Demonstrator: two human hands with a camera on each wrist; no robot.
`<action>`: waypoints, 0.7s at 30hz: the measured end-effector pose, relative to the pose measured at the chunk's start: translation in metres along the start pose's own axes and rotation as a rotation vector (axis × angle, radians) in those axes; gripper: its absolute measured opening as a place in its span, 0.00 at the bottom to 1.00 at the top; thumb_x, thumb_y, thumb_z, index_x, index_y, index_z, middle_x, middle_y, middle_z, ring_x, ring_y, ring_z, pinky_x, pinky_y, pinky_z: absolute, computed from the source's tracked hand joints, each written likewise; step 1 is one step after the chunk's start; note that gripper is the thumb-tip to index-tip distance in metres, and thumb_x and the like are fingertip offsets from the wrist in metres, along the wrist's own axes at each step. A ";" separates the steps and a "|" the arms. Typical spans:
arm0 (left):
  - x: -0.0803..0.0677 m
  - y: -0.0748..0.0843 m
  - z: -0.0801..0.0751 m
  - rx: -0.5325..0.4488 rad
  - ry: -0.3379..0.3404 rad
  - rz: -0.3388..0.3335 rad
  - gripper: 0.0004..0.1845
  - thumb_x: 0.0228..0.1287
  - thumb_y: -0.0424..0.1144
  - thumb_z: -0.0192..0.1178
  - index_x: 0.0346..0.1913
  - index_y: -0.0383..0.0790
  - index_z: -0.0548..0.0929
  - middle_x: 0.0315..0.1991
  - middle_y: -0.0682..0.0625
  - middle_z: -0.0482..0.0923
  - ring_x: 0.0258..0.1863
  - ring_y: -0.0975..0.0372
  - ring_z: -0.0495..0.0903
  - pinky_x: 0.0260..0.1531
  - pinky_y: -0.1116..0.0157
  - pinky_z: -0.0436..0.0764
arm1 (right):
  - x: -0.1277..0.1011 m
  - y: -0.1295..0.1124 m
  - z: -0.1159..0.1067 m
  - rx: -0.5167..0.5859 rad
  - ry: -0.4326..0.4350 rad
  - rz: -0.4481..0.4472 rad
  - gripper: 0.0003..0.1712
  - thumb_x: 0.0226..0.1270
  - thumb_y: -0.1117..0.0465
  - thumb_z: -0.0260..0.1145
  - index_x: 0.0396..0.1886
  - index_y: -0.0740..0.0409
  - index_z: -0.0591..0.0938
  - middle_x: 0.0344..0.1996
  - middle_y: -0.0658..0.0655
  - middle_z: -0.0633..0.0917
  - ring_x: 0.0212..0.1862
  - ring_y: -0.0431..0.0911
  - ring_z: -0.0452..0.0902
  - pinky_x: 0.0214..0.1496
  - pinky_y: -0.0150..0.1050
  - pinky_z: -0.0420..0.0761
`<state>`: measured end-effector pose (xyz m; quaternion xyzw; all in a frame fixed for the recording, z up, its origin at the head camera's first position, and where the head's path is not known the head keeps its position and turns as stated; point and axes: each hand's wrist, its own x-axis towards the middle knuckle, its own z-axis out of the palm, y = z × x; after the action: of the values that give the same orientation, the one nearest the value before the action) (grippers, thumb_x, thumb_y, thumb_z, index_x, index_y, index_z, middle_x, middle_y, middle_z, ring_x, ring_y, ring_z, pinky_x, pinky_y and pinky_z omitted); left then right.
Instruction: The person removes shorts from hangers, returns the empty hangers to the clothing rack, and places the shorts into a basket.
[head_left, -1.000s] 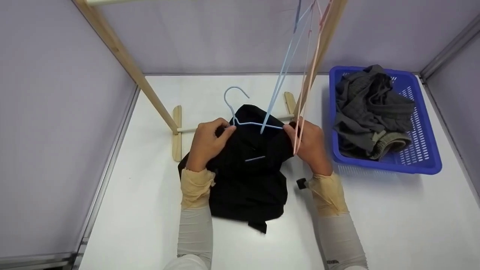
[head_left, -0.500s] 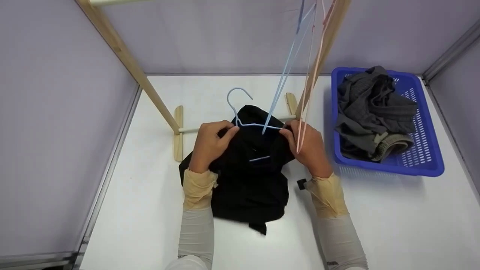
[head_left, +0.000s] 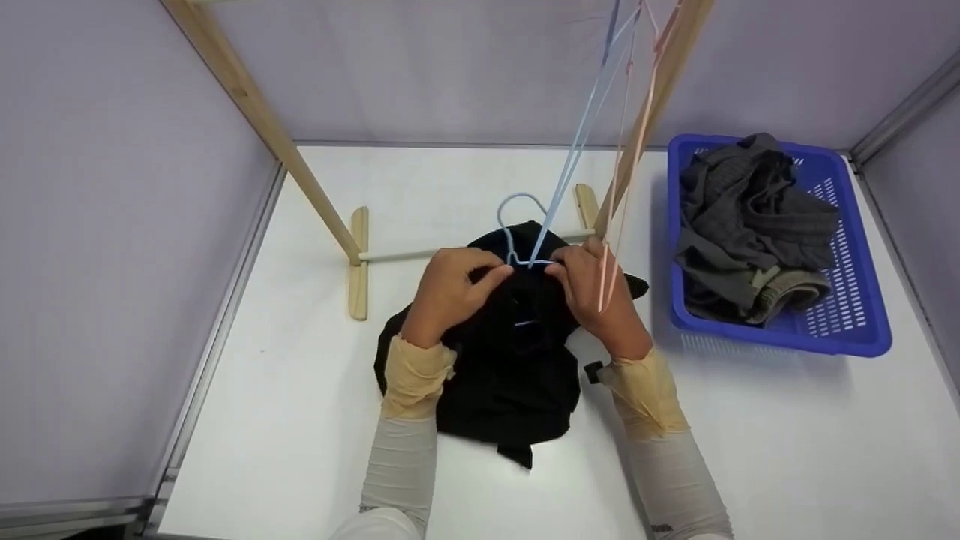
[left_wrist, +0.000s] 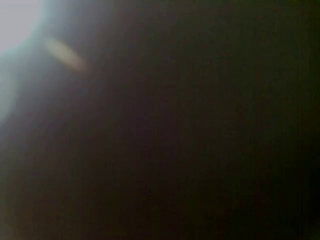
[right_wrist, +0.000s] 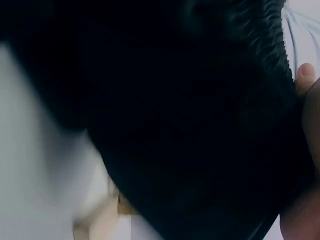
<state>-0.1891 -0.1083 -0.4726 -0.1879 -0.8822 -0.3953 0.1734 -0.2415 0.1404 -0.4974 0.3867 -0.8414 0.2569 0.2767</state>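
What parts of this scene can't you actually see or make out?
- Left wrist view: almost wholly dark and blurred; nothing nameable.
- Right wrist view: black garment fills the frame, hiding the table.
- Head view: blue hanger is mostly hidden by the garment, left hand and right hand.
- Rack's top is cut off.

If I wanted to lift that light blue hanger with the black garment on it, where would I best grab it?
Probably the light blue hanger by its curved hook, reached from the far side: the hook rises bare above the black garment, while the left hand and right hand crowd the neck just below.

Black garment (head_left: 495, 360) on blue hanger (head_left: 517, 225)
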 end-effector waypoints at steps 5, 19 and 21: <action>0.005 0.009 0.010 0.034 -0.034 0.002 0.15 0.77 0.47 0.65 0.40 0.39 0.94 0.39 0.46 0.94 0.43 0.55 0.92 0.52 0.57 0.88 | 0.000 -0.006 0.002 -0.002 -0.011 -0.019 0.18 0.83 0.52 0.59 0.44 0.65 0.81 0.32 0.61 0.85 0.33 0.53 0.79 0.36 0.47 0.80; -0.004 0.003 -0.010 0.017 -0.118 -0.073 0.15 0.78 0.48 0.63 0.40 0.40 0.90 0.34 0.45 0.90 0.31 0.56 0.82 0.44 0.57 0.85 | -0.003 -0.006 -0.001 0.029 -0.053 0.103 0.14 0.81 0.54 0.64 0.38 0.60 0.80 0.26 0.57 0.82 0.25 0.53 0.80 0.29 0.49 0.81; -0.006 0.002 -0.014 0.014 -0.124 -0.087 0.14 0.78 0.47 0.63 0.40 0.40 0.91 0.34 0.45 0.90 0.30 0.57 0.80 0.44 0.57 0.84 | -0.004 -0.005 -0.001 0.039 -0.047 0.125 0.12 0.80 0.56 0.65 0.38 0.60 0.81 0.26 0.58 0.83 0.25 0.53 0.80 0.30 0.50 0.81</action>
<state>-0.1805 -0.1195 -0.4655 -0.1723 -0.9013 -0.3840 0.1024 -0.2355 0.1402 -0.4984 0.3448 -0.8650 0.2806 0.2328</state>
